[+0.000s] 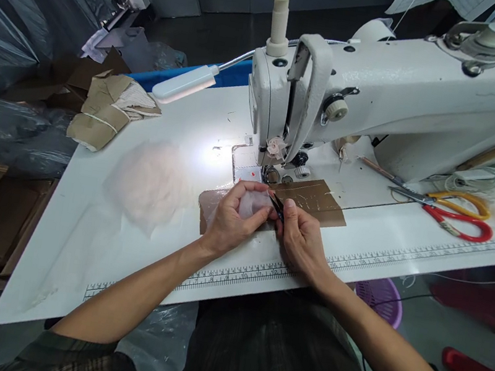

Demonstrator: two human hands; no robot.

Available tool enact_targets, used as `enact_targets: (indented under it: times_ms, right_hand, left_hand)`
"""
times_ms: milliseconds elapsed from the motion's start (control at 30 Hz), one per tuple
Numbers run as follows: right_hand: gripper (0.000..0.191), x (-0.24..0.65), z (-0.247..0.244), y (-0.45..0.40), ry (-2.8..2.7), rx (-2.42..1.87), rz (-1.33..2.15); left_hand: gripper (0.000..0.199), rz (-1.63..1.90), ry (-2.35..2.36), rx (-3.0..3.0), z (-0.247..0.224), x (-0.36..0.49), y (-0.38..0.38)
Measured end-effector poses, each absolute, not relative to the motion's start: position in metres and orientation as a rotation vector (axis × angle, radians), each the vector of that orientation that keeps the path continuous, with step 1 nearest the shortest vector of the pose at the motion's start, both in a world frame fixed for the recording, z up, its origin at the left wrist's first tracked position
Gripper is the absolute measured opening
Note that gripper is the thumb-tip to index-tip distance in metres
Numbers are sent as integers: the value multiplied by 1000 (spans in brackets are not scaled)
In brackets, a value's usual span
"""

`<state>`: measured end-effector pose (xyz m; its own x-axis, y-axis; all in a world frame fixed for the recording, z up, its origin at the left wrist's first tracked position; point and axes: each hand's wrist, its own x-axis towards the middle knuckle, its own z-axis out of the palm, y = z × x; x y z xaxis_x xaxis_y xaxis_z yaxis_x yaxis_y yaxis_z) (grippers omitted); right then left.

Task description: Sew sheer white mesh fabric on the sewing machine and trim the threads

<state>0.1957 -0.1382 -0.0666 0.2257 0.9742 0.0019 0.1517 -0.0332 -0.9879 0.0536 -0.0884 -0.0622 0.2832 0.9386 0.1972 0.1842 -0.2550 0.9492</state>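
Thin, pale pinkish sheer fabric (251, 202) is pinched in my left hand (234, 216), in front of the sewing machine's needle area. My right hand (303, 235) is closed around small dark thread snips (278, 206), whose blades point at the fabric's edge by my left fingertips. Whether the blades touch the cloth I cannot tell. Both hands are just above a brown cardboard piece (315, 201) lying on the table. The white sewing machine (299, 93) stands directly beyond my hands.
A pale fluffy fabric heap (149, 179) lies on the white table (75, 233) at left, near a tied brown-wrapped bundle (103, 115). A lamp (186, 83) lights the needle area. Scissors with orange and red handles (452, 212) lie right. A ruler strip (386, 258) follows the front edge.
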Motion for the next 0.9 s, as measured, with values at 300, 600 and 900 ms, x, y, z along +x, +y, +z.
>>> enact_targets:
  times_ms: [300,600,900]
  right_hand:
    - [51,198,-70,-135,-1138,-1367,1069]
    - [53,198,-71,-134,-1179,-1409,1032]
    - [56,210,-60,-138,-1214,-1429,1166]
  left_hand:
    - [28,1119,1059,1729,-60,54,-90]
    - [29,1117,1022,1729,-59,55,-89]
    - [27,1110,1051,1625,-59,54,-85]
